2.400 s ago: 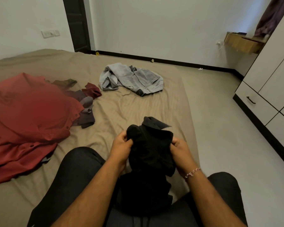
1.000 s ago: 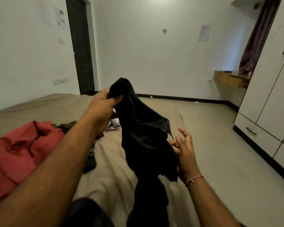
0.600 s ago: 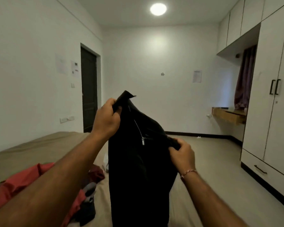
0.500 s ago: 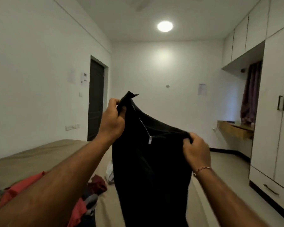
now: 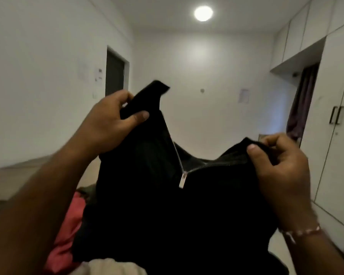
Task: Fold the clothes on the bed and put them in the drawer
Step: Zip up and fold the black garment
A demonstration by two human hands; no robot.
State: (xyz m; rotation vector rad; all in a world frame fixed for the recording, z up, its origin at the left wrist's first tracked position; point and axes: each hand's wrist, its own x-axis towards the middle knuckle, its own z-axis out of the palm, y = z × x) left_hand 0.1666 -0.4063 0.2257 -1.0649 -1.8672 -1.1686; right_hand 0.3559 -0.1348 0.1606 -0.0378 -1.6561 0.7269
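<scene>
Hands gripping black garment (image 5: 167, 215), left hand (image 5: 109, 124) and right hand (image 5: 280, 165) now wider apart, zip spread open

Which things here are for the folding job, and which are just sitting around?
For the job:
- black zip garment, held up by the left hand and right hand
- red clothes on the bed
- white wardrobe; its drawer isn't clearly in view

Just there:
- dark door
- ceiling light
- purple curtain
</scene>
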